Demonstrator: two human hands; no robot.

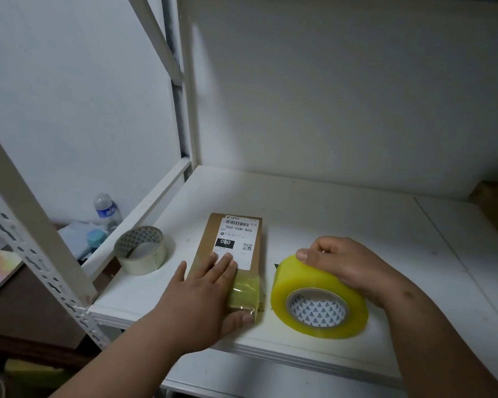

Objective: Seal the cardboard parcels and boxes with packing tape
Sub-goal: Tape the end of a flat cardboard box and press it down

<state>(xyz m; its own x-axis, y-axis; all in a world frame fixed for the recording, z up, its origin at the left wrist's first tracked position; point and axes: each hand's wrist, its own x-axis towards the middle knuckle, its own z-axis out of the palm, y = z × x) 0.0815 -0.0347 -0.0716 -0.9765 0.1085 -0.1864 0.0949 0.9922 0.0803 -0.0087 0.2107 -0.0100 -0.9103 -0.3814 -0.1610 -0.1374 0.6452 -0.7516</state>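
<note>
Head view, from left to right: a nearly used-up tape roll [141,250] sits on the white shelf [342,214]. Just beside it lies the brown parcel [230,254], with its long side pointing away from the person. The left hand [210,294] is spread flat on the near end of the parcel, pressing on shiny tape there; it grips nothing. To the right, close by the parcel, stands the big yellow tape roll [319,297]. The right hand [345,265] is curled over its top, holding it. I think new tape would have to be pulled leftward across to the parcel, since the roll is on its right.
</note>
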